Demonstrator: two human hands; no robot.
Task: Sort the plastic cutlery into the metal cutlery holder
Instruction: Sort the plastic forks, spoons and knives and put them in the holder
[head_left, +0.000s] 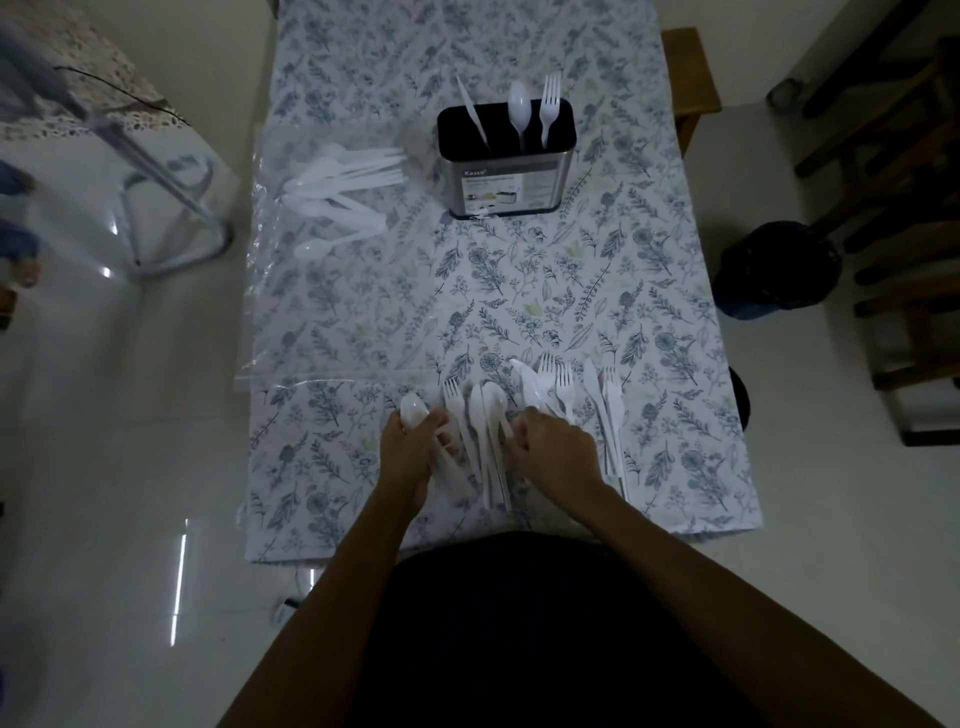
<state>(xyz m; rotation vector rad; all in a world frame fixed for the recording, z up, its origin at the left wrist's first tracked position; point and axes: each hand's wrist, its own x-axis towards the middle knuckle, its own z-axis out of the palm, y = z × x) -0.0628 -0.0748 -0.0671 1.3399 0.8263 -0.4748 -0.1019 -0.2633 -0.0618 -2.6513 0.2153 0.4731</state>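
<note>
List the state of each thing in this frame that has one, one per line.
Metal cutlery holder: upright, holding three pieces.
Knife: in the holder's left slot, leaning.
Spoon: in the middle slot, bowl up.
Fork: in the right slot, tines up.
Loose cutlery pile: flat on the near tablecloth, unsorted.
Bagged cutlery: lying in a clear bag.
Left hand: gripping a spoon.
Right hand: fingers curled on the pile.

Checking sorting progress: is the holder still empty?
No, the holder already has a knife, spoon and fork standing in it.
</note>
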